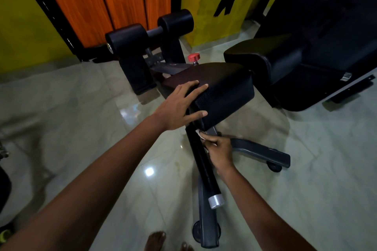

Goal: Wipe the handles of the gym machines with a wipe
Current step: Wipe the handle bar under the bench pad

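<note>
A black handle bar [204, 166] with a silver end cap [216, 201] slopes down toward me from under a black padded seat [222, 91]. My right hand [219, 151] is closed on a small white wipe [201, 134] and presses it against the upper part of the bar, just below the pad. Most of the wipe is hidden by my fingers. My left hand [180, 106] lies flat with fingers spread on the near left corner of the seat pad, holding nothing.
The bench has two black foam rollers [151, 32] at its far end, a red knob [193, 57] and grey wheeled base legs [263, 154] on the glossy tile floor. Another black padded machine [306, 63] stands on the right. Bare feet [157, 240] show at the bottom.
</note>
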